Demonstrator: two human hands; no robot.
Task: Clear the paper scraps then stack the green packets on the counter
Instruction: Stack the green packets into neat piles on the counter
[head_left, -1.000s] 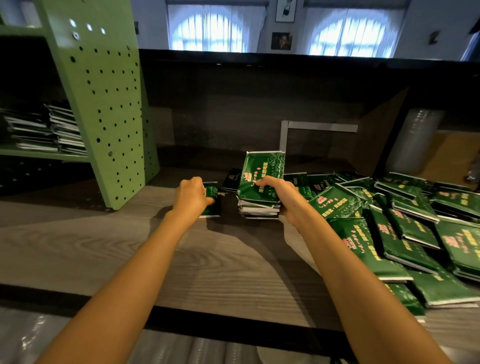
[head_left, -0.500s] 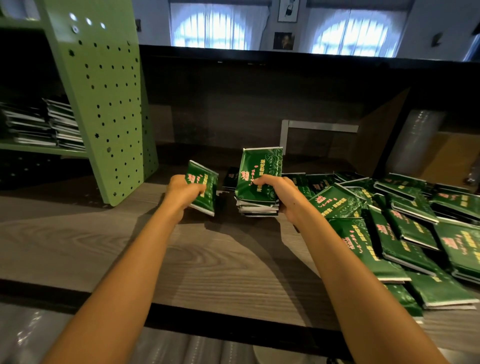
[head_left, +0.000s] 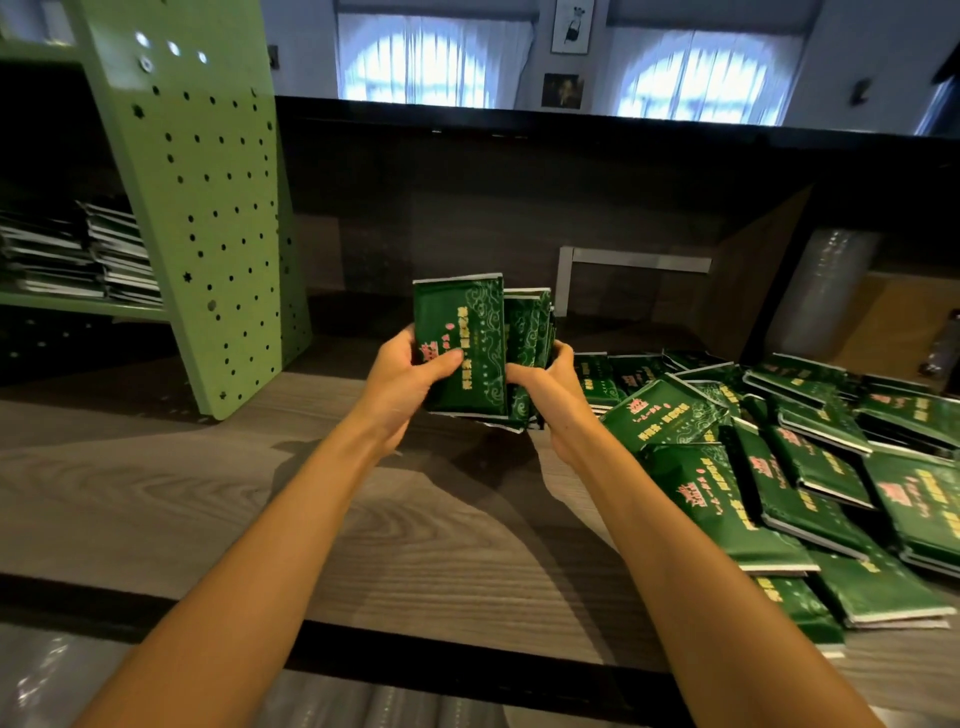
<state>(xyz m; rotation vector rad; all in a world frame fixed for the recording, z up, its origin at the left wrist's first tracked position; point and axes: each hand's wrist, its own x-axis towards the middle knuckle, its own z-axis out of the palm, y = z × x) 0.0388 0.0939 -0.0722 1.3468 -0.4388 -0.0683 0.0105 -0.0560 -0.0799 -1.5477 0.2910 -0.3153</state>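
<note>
1. Both hands meet over the middle of the desk (head_left: 208, 493), a wood-grain top with a dark front edge, and together they hold a bundle of green packets (head_left: 527, 338) standing nearly upright, faces toward the camera.
2. The left hand (head_left: 410, 379) grips the bundle from its left side. The thumb lies across the lower face of the front packet (head_left: 462, 332) and the fingers are curled behind it, out of sight.
3. The right hand (head_left: 550, 387) grips the bundle from its right side, low down. The thumb presses on the front near the bottom edge and the fingers wrap round the back.
4. The front packet sits slightly left of the packets behind it, so their right edges fan out past it. The silver bottom edges are uneven.
5. A dark shadow lies on the desk right under the bundle. Whether the bottom edges touch the desk cannot be told.
6. A heap of green packets (head_left: 779, 467) covers the right part of the desk, lying flat and overlapping at mixed angles, some reaching the front edge. Its nearest packets are just beside the right wrist.
7. To the left, a perforated green panel (head_left: 208, 208) stands on the desk, well apart from the hands. Beyond it a shelf (head_left: 78, 304) carries stacks of flat items, too dim to identify.
8. Behind the bundle, against the dark back wall, stands a pale metal frame (head_left: 623, 260). Above the wall two arched windows (head_left: 431, 62) glow behind curtains.
</note>
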